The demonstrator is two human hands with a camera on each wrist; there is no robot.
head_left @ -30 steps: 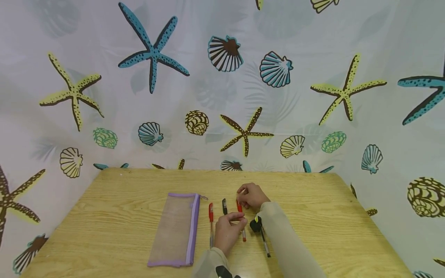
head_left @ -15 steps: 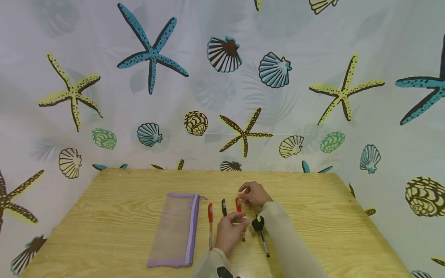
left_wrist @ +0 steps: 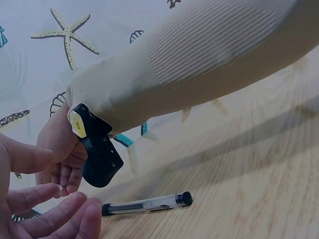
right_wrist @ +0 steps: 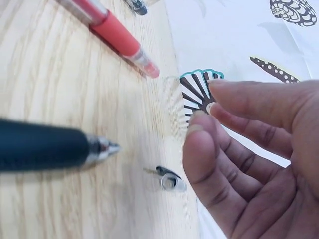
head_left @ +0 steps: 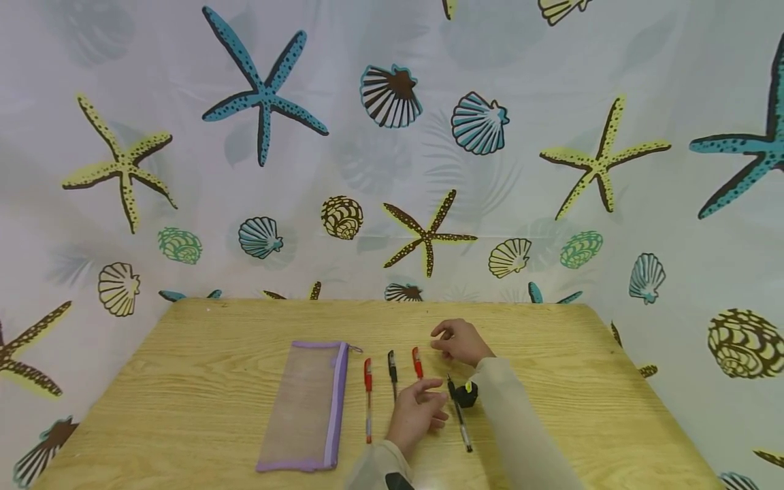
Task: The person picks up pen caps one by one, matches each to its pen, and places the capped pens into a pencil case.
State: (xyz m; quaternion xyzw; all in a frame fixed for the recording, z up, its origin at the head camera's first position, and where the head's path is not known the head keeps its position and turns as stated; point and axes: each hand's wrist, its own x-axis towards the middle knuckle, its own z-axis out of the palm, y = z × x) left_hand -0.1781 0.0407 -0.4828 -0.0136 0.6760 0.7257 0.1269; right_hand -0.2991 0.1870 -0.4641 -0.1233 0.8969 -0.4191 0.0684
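My left hand (head_left: 416,412), fingers loosely bent, hovers over the lower part of a red pen (head_left: 418,362), hiding much of it; nothing shows in its grasp. Beyond that pen, to its right, my right hand (head_left: 463,342) is held with curved fingers. The right wrist view shows a gap between thumb and fingers of this hand (right_wrist: 259,154). Beneath the right wrist lies a black pen (head_left: 461,422), its bare metal tip pointing away in the right wrist view. Near those fingers sits a small clear piece with a black clip (right_wrist: 172,181), like a pen cap.
Left of my hands lie another red pen (head_left: 368,401) and another black pen (head_left: 393,367). A mesh pouch with purple edging (head_left: 306,408) rests farther left on the wooden table (head_left: 202,395). A patterned curtain (head_left: 367,163) closes off the back and sides.
My right hand has drawn away to the right from the top of the red pen. The left hand has shifted slightly right and its fingers have spread apart a little. The pens look unmoved.
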